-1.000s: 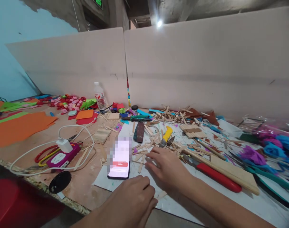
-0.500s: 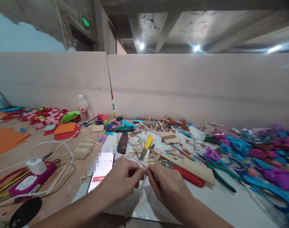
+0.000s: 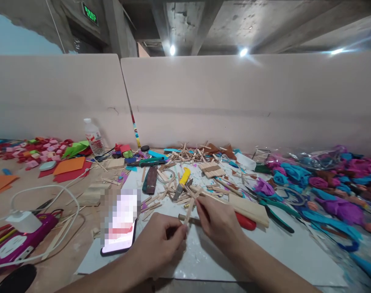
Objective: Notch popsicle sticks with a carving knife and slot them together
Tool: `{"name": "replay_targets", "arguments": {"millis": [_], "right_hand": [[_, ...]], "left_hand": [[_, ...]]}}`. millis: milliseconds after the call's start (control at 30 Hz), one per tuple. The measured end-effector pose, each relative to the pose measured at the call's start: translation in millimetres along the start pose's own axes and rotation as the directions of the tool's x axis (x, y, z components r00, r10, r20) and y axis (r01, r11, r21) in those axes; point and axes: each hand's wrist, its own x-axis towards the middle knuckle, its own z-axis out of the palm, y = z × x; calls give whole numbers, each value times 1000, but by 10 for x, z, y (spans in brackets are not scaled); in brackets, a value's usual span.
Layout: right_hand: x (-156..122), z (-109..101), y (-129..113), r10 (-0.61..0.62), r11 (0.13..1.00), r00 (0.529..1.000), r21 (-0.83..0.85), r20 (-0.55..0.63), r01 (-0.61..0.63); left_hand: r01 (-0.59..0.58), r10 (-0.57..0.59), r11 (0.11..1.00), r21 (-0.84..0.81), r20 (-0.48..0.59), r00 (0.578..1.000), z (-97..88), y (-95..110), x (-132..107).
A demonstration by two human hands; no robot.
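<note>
Over the white board, my left hand (image 3: 165,236) is closed, its thumb and index finger pinching the lower end of a thin wooden stick piece (image 3: 190,210). At the stick's upper end my right hand (image 3: 217,215) is closed too, fingertips pressed on it. Part of another, darker stick (image 3: 182,218) shows behind it and runs towards the right hand. Just beyond the hands lies a yellow utility knife (image 3: 184,179) with its blade out, among loose wood strips. A red handle (image 3: 245,221) shows beside the right hand, partly hidden. Exact fingertip contact is hard to make out.
A lit phone (image 3: 121,228) lies left of my left hand. Green-handled pliers (image 3: 280,217) and a pale wooden block (image 3: 249,209) are at right, near heaped crepe paper (image 3: 341,207). A purple power strip (image 3: 23,240) with white cables and a water bottle (image 3: 94,136) stand left.
My hands have drawn slightly apart, the right one up and to the right, so the wooden stick between them shows more. The camera view has shifted a little right and down.
</note>
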Motion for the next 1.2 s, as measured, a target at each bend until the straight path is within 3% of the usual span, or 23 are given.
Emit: {"name": "replay_targets", "arguments": {"millis": [133, 233, 367, 467, 533, 667, 833, 967, 1100, 1200], "right_hand": [[240, -294, 171, 236, 971, 967, 50, -93, -232], [323, -446, 98, 361, 927, 928, 142, -90, -346], [326, -528, -205, 438, 848, 898, 317, 35, -425], [263, -585, -374, 443, 766, 873, 421, 201, -486], [195, -599, -403, 449, 705, 841, 457, 303, -542], [80, -552, -352, 471, 573, 767, 510, 436, -641], [48, -571, -353, 461, 451, 760, 616, 459, -646], [-26, -590, -403, 468, 372, 749, 665, 468, -648], [-102, -551, -506, 462, 305, 668, 604, 583, -737], [-78, -565, -614, 524, 267, 544, 480, 655, -836]], "left_hand": [[-32, 25, 988, 150, 46, 999, -129, 0, -51], [-43, 34, 953, 301, 34, 999, -323, -21, -36], [-1, 23, 898, 440, -45, 999, -453, -22, -156], [-64, 36, 899, 434, 72, 997, -361, -7, -385], [-84, 26, 915, 394, 149, 988, -259, -29, -532], [-28, -12, 960, 280, 141, 990, -193, -108, -630], [92, -90, 996, -22, 60, 994, -360, -20, -327], [92, -88, 936, -340, 28, 996, -300, 80, -22], [65, -104, 853, -519, -46, 994, -142, 70, 30], [75, -137, 792, -606, -57, 989, -97, 65, -36]]}}
